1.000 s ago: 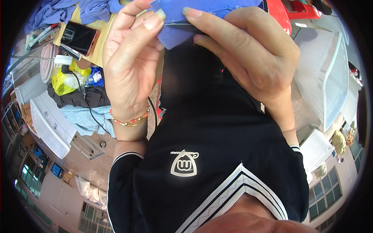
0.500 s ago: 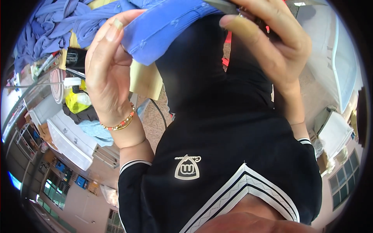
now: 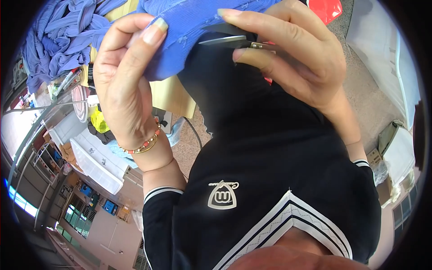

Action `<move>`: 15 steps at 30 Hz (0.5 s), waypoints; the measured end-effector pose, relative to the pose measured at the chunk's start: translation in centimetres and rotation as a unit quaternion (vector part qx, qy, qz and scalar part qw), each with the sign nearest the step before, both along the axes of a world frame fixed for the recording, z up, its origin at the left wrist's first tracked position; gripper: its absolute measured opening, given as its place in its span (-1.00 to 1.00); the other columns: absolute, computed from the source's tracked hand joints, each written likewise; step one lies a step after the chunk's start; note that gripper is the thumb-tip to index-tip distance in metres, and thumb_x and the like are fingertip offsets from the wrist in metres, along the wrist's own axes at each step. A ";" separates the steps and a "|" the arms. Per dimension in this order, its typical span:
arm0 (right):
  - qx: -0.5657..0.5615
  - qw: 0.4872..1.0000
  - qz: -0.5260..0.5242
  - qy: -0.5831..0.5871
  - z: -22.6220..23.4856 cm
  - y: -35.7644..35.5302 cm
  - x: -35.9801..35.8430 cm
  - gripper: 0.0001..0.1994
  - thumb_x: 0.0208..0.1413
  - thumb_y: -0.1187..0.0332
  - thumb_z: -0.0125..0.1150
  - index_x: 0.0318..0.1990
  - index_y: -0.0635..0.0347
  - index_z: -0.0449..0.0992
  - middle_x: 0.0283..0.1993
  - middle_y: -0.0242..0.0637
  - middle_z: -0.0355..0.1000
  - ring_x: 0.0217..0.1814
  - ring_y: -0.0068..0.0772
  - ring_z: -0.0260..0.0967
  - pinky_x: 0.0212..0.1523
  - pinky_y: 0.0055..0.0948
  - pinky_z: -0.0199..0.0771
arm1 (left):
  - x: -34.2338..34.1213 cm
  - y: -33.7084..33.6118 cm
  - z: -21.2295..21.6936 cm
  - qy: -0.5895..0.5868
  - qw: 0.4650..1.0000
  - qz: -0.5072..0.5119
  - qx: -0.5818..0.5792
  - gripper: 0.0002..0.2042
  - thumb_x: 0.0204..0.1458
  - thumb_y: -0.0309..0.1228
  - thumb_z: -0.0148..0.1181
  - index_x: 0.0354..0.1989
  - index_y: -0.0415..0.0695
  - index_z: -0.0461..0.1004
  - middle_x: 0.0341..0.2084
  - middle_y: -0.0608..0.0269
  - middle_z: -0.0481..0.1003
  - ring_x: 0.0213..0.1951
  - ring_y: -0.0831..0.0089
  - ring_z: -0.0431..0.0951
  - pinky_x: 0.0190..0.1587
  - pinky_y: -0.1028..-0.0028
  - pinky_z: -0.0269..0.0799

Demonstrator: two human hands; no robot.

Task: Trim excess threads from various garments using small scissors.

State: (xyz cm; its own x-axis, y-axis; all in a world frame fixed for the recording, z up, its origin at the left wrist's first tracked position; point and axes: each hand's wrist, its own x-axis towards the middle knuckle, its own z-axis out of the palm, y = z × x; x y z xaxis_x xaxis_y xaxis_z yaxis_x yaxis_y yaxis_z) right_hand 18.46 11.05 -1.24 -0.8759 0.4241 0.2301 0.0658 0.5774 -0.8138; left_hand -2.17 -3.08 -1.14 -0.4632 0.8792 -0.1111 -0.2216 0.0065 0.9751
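Note:
My left hand pinches the edge of a blue ribbed knit cloth between thumb and fingers. A seam with small loose thread tufts runs along the cloth. In my right hand is a pair of small scissors, held near the pivot. Its blades point left, just below the cloth's edge and apart from it. The right index fingertip is at the cloth's upper seam, while the thumb lies under the scissors. Most of the scissors' handle is hidden by the hand.
A heap of blue cloth lies at the far left on a pale wooden surface. White bins stand left, beside a yellow bag. A red object is at the far right, near a translucent sheet.
The scissors have come down and left, so their blades now show below the cloth. My right hand has shifted left, its index finger reaching to the cloth. My left hand keeps its pinch.

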 end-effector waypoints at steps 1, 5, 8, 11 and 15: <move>0.039 0.999 0.003 0.021 -0.4 -0.1 -0.2 -0.52 -0.07 0.44 0.49 0.09 0.15 0.57 -0.40 -0.35 0.38 -0.45 -0.50 0.37 -0.46 -0.56 0.39 | 0.2 0.0 0.0 0.002 1.000 0.000 -0.001 -0.82 0.11 -0.55 0.24 -0.11 -0.30 0.53 -0.31 0.26 0.58 -0.27 0.63 0.54 -0.11 0.67 0.36; 0.071 0.983 -0.030 0.164 -2.6 -1.0 -1.4 -0.52 -0.16 0.54 0.45 0.03 0.14 0.62 -0.36 -0.40 0.42 -0.41 -0.51 0.35 -0.44 -0.55 0.38 | 1.0 0.1 0.0 -0.067 0.998 0.013 0.015 -0.85 0.13 -0.55 0.22 -0.14 -0.29 0.52 -0.33 0.26 0.58 -0.26 0.62 0.56 -0.12 0.67 0.40; -0.060 0.998 0.015 0.000 1.2 0.2 -0.9 -0.52 -0.08 0.45 0.49 0.08 0.15 0.58 -0.43 -0.37 0.38 -0.49 -0.49 0.39 -0.50 -0.56 0.43 | 1.0 0.0 -0.1 -0.079 0.996 0.048 0.019 -0.86 0.13 -0.55 0.21 -0.15 -0.28 0.52 -0.32 0.23 0.59 -0.27 0.61 0.58 -0.12 0.66 0.44; -0.008 1.000 0.001 -0.003 1.3 0.2 -1.0 -0.53 -0.10 0.46 0.48 0.07 0.17 0.58 -0.43 -0.36 0.38 -0.49 -0.47 0.41 -0.50 -0.53 0.45 | 1.1 0.2 -0.3 -0.104 0.993 0.052 0.029 -0.84 0.21 -0.52 0.08 -0.09 -0.33 0.42 -0.28 0.11 0.59 -0.31 0.53 0.63 -0.23 0.62 0.55; 0.067 0.998 0.012 0.010 0.2 -0.4 -1.6 -0.53 -0.10 0.46 0.48 0.06 0.18 0.58 -0.43 -0.35 0.39 -0.50 -0.46 0.42 -0.51 -0.53 0.45 | 1.1 -0.3 -0.7 -0.125 0.990 0.056 0.042 -0.84 0.21 -0.53 0.08 -0.09 -0.33 0.42 -0.27 0.10 0.60 -0.30 0.53 0.64 -0.22 0.60 0.57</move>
